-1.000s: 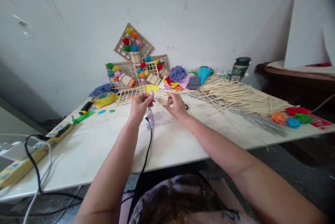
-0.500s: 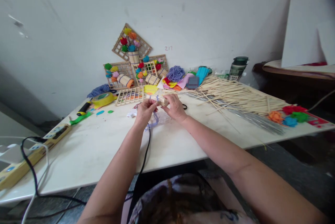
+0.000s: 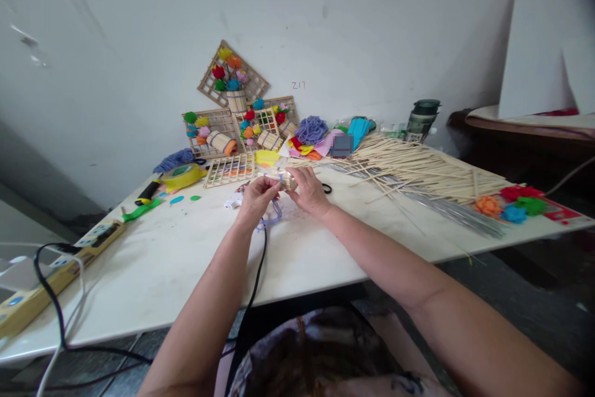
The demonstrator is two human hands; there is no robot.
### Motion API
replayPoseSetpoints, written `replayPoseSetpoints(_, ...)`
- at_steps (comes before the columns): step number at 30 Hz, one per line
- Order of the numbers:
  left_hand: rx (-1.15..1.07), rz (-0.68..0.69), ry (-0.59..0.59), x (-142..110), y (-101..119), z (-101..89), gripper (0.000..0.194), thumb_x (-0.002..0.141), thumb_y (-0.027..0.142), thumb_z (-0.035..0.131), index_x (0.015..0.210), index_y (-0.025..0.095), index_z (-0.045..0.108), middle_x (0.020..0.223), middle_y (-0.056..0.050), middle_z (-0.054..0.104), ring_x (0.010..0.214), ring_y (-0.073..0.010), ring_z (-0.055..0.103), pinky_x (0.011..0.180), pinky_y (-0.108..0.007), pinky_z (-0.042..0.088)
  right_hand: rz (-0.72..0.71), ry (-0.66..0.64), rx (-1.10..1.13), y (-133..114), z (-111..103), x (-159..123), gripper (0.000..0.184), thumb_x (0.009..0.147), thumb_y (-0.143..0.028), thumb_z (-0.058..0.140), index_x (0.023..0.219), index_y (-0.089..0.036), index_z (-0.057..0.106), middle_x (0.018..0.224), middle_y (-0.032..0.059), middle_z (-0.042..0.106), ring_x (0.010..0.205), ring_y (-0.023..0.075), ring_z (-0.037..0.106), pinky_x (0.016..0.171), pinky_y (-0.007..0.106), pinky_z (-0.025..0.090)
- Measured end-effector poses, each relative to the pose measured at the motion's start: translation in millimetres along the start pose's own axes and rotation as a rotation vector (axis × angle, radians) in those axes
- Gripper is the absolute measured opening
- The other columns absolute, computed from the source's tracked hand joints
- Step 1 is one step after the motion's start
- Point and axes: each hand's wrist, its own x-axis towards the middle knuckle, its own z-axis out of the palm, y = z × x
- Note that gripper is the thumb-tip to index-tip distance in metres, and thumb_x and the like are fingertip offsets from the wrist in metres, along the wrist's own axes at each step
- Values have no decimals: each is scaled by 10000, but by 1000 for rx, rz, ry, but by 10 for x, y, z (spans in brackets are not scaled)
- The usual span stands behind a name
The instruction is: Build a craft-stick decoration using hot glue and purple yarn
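Between my two hands, over the middle of the table, is a small bundle of short wooden sticks (image 3: 289, 181) bound with purple yarn. My left hand (image 3: 258, 196) pinches the bundle's left side near the yarn wrap. Around its right end curl the fingers of my right hand (image 3: 310, 192). A loose tail of purple yarn (image 3: 274, 216) hangs below the bundle onto the table. Just right of my right hand lies a black ring-shaped handle (image 3: 327, 188), and a small white object (image 3: 233, 200) lies left of my left hand.
Wooden lattices with felt flowers (image 3: 233, 69) lean on the wall. Loose sticks (image 3: 418, 165) and grey wires (image 3: 446, 208) spread to the right, with a dark bottle (image 3: 422, 121) behind. Yellow tape (image 3: 180, 178), a utility knife (image 3: 149, 191) and a power strip (image 3: 100, 236) lie left. A black cable (image 3: 260, 267) crosses the front edge.
The bundle has turned slightly in my fingers, so the yarn band sits a little differently. Both hands stay in nearly the same place.
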Motion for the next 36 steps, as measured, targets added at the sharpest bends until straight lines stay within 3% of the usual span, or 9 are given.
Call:
replayPoseSetpoints(13, -29, -47, -70, -34, 13, -21, 319, 607, 395, 753, 698, 145, 576, 626, 6, 582, 566, -93, 535, 578, -229, 445, -28, -15, -80, -26, -23, -10, 409, 859, -324, 515, 1250, -203, 522, 1065, 109, 547, 1010, 263, 445, 876, 398, 434)
replayPoseSetpoints(26, -85, -110, -111, -44, -6, -63, 277, 626, 363, 738, 697, 155, 569, 643, -6, 601, 570, -109, 556, 582, -252, 463, -53, -45, -123, -45, -54, -7, 342, 832, -257, 544, 1170, -241, 590, 1003, 97, 541, 967, 253, 435, 741, 343, 457)
replayPoseSetpoints(33, -148, -207, -73, -50, 25, -48, 262, 593, 328, 707, 673, 165, 520, 642, -28, 632, 470, -78, 475, 400, -183, 284, -48, -44, -135, -45, -56, -6, 275, 828, -234, 532, 1089, -237, 619, 1006, 93, 532, 962, 248, 427, 722, 332, 454)
replayPoseSetpoints(36, -130, -218, -64, -45, 23, -49, 268, 621, 365, 683, 686, 161, 521, 610, -29, 620, 467, -83, 477, 401, -184, 284, -47, -51, -133, -50, -61, -4, 260, 835, -249, 530, 1080, -239, 619, 1002, 92, 531, 962, 246, 424, 716, 328, 453)
